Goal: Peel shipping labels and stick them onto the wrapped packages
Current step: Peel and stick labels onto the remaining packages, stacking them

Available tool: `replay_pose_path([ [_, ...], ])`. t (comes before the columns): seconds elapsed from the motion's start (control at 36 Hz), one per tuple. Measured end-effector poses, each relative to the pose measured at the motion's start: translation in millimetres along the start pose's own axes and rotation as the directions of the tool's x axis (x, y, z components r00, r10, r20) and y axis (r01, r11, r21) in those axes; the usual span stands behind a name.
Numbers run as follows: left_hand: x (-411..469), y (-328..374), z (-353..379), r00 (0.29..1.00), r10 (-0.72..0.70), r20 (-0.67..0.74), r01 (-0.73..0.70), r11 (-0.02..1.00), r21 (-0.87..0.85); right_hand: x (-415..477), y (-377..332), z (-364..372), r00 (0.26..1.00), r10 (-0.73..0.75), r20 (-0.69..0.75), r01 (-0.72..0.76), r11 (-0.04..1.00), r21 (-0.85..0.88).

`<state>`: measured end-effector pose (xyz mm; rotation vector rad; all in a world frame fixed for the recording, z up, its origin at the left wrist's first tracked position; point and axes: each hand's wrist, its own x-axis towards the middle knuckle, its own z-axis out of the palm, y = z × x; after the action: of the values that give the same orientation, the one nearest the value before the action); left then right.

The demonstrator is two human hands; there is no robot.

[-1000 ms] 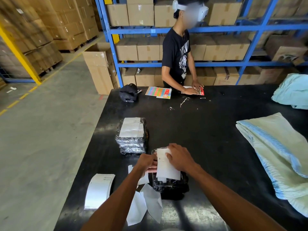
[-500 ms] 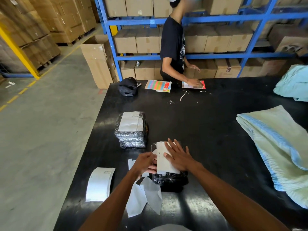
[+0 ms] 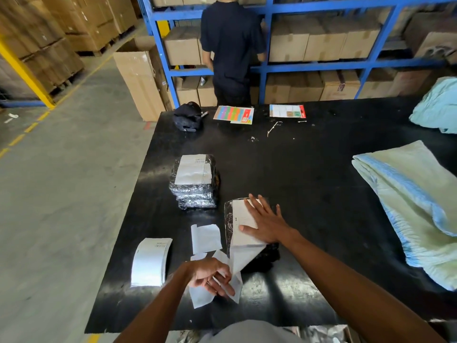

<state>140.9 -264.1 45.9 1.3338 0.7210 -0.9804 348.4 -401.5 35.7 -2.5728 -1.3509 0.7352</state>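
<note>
Black shiny plastic wraps the package (image 3: 265, 257) that lies on the near part of the black table (image 3: 309, 169), just ahead of the person wearing the camera. A white shipping label (image 3: 243, 219) covers most of its top. The right hand (image 3: 268, 225) lies flat on that label, fingers straight and spread, with the thumb pointing left across the paper. The left hand (image 3: 207, 273) sits nearer the table's front edge, its fingers curled around a white backing sheet (image 3: 241, 257) that runs up from the hand to the label's near edge, hanging over the front of the package.

Loose backing scraps (image 3: 205, 237) lie just left of the package, and more white paper shows under the left hand. Further left, near the table's side edge, rests a curved stack of labels (image 3: 150, 262). Beyond the scraps stands a pile of wrapped packages (image 3: 195, 194), the top one bearing a label.

Pale green folded cloth (image 3: 420, 206) with a blue edge lies on the table's right side. At the far edge are colour-striped sheets (image 3: 233, 114) and a black bag (image 3: 186, 116). Another person (image 3: 232, 45) stands behind the table, back turned, facing blue shelving (image 3: 321, 65) that holds cardboard boxes (image 3: 289, 43)
</note>
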Motion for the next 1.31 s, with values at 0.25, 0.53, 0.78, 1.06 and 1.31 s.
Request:
replay_pose_path([
  [0.25, 5, -7, -14, 0.963, -0.223, -0.148, 0.253, 0.94, 0.23, -2, 0, -1, 1.0, -0.006, 0.014, 0.006, 1.0, -0.011],
  [0.53, 0, -18, -39, 0.899, -0.257, -0.356, 0.383, 0.855, 0.35, -6, 3, -1, 0.998, -0.065, -0.013, 0.065, 0.998, -0.025],
  [0.78, 7, 11, -45, 0.753, 0.223, -0.619, 0.012, 0.936, 0.351, -21, 17, 31, 0.93, 0.263, -0.258, -0.109, 0.866, 0.488],
  [1.06, 7, 58, 10, 0.681, 0.471, -0.561, -0.348, 0.882, 0.317, -22, 10, 44, 0.915, 0.379, -0.135, -0.168, 0.665, 0.728],
  [1.31, 2, 83, -9, 0.482, 0.549, -0.683, -0.465, 0.821, 0.332, -15, 0, 9, 0.878, 0.4, -0.263, -0.082, 0.668, 0.74],
])
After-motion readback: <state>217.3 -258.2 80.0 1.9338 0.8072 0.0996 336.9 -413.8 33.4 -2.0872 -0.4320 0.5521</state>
